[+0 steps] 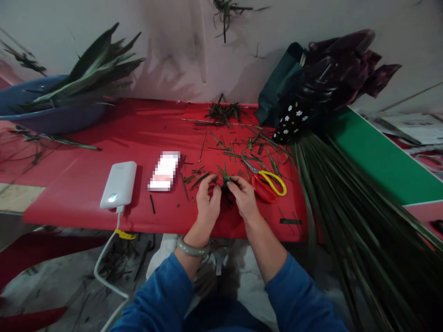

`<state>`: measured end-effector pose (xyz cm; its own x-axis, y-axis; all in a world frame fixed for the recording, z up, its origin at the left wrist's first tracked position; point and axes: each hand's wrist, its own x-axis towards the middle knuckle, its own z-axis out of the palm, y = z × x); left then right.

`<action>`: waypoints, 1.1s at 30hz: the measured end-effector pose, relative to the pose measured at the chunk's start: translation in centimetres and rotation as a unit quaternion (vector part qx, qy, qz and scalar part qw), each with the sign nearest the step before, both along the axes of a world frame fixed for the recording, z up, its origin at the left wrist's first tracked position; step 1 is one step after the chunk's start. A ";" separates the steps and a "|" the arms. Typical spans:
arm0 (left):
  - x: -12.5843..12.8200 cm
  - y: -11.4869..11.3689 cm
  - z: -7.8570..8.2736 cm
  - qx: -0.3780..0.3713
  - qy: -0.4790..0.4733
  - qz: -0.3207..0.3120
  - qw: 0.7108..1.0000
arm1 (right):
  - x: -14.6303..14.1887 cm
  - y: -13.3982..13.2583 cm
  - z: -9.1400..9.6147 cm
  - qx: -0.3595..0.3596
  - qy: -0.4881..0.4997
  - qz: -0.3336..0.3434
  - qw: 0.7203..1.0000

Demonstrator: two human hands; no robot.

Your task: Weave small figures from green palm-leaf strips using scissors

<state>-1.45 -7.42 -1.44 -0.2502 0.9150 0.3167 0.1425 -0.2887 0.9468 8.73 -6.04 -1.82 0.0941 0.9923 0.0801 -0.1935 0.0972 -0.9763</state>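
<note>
The small green leaf piece (226, 179) sits between the two hands, over the near part of the red-covered table (79, 193). The right hand (246, 196) pinches it with thumb and fingers; the left hand (208, 198) curls beside it, thumb and fingers only narrowly apart, and I can't tell whether they grip it. Held this close in, it probably lets both hands work on such a tiny thing. The scissors (265, 177) lie just beside the right hand, presumably for an easy reach, and the long leaves (346, 207) hang over the table's right side, perhaps because they are too long to lie flat.

The fingers hide the piece's lower part. The phone (164, 171) has a blurred screen, the blue basin (62, 122) is cut off at the left, and the dark bag's (321, 83) contents are lost in shadow.
</note>
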 end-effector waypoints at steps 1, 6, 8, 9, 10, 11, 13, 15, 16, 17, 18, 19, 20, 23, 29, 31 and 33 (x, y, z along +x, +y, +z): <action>-0.1 0.0 0.0 0.015 0.011 0.007 1.000 | 0.0 -0.1 0.2 -0.009 0.011 0.017 1.000; -0.2 -0.1 0.1 0.046 0.024 -0.005 0.999 | 0.0 -0.5 0.9 -0.057 0.078 0.108 0.989; -0.2 -0.1 0.1 0.043 0.017 -0.014 0.999 | 0.0 -0.6 1.0 -0.061 0.093 0.113 0.987; -0.2 -0.1 0.1 0.043 0.014 -0.021 0.999 | 0.0 -0.5 0.9 -0.062 0.097 0.111 0.987; -0.1 -0.1 0.2 0.044 0.012 -0.027 0.999 | 0.1 -0.5 0.8 -0.061 0.100 0.108 0.987; -0.1 -0.1 0.2 0.044 0.009 -0.034 0.998 | 0.1 -0.4 0.8 -0.059 0.103 0.105 0.987; 0.0 0.0 0.3 0.039 0.001 -0.053 0.998 | 0.1 -0.3 0.6 -0.052 0.106 0.097 0.988; 0.1 0.0 0.2 0.021 -0.012 -0.068 0.997 | 0.1 -0.1 0.5 -0.045 0.101 0.081 0.991; 0.2 0.0 0.2 0.008 -0.018 -0.070 0.997 | 0.1 -0.1 0.4 -0.043 0.095 0.070 0.992; 0.2 0.0 0.1 -0.009 -0.023 -0.070 0.997 | 0.1 0.0 0.4 -0.041 0.086 0.057 0.994; 0.2 0.0 0.0 -0.025 -0.026 -0.065 0.997 | 0.0 0.1 0.4 -0.039 0.072 0.046 0.996; 0.2 0.1 -0.1 -0.039 -0.026 -0.059 0.997 | 0.0 0.1 0.3 -0.036 0.056 0.036 0.997; 0.2 0.1 -0.2 -0.051 -0.026 -0.054 0.997 | -0.1 0.1 0.2 -0.032 0.036 0.027 0.998; 0.2 0.3 -0.3 -0.068 -0.029 -0.050 0.996 | -0.1 0.1 0.1 -0.006 -0.029 0.009 1.000; 0.2 0.4 -0.3 -0.081 -0.060 -0.040 0.994 | 0.2 0.1 0.1 0.038 -0.120 -0.027 0.992; 0.2 0.3 -0.2 -0.086 -0.077 -0.046 0.992 | 0.2 0.1 0.2 0.064 -0.125 -0.035 0.989; 0.3 0.2 0.0 -0.088 -0.084 -0.052 0.991 | 0.3 0.1 0.2 0.088 -0.136 -0.043 0.986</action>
